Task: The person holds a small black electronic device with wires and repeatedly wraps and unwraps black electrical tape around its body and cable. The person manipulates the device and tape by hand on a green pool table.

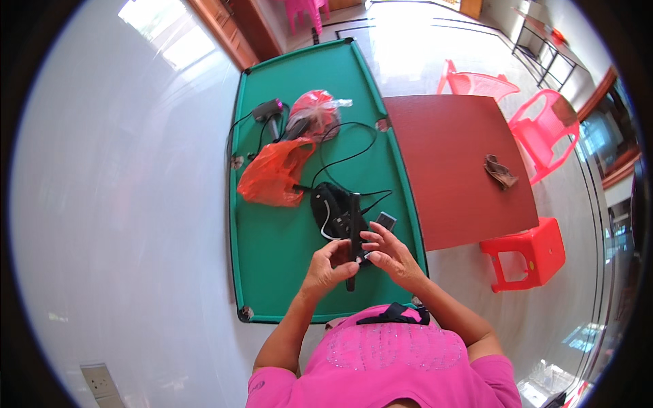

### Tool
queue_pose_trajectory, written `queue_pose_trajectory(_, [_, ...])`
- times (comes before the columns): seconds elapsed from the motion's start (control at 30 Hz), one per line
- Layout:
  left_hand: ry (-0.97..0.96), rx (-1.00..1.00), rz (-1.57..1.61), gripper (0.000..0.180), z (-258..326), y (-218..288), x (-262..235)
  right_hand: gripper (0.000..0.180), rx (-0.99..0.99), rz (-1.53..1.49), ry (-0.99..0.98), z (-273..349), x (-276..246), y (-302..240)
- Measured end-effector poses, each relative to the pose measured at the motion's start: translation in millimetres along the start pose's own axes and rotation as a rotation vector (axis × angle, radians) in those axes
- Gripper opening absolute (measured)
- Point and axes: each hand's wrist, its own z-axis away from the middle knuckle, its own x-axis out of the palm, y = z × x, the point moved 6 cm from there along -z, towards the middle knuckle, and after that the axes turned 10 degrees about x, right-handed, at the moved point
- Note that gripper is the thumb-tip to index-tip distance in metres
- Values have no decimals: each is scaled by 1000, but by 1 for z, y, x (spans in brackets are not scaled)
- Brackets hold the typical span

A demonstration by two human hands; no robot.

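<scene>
Over the near part of a green pool table [272,265], my left hand [331,268] is closed round a long, slim black bar-shaped thing [354,221], held nearly upright in the view. Its exact kind is not clear. My right hand [391,257] is just right of it, fingers apart, the thumb close to the bar's lower half. Behind the bar lies a black rounded case or pouch [325,207] with a white cable on it. A small grey rectangular thing [386,221] shows just beyond my right fingers.
Farther up the table lie an orange plastic bag [275,173], a dark hair dryer [267,110], a clear bag with something red [316,112] and a looping black cord [374,139]. A red-brown table [456,170] adjoins on the right, with a brown cloth [500,171], pink chairs [544,129] and a red stool [527,255].
</scene>
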Motion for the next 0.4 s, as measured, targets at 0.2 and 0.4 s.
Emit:
queue_pose_trajectory(0.2, [-156,115,-315,49,-18,12,63,58,-135,-231,55,22,-23,-27])
queue_pose_trajectory(0.4, [-253,215,-592,50,-24,-3,94,56,-117,-598,30,45,-51,-19])
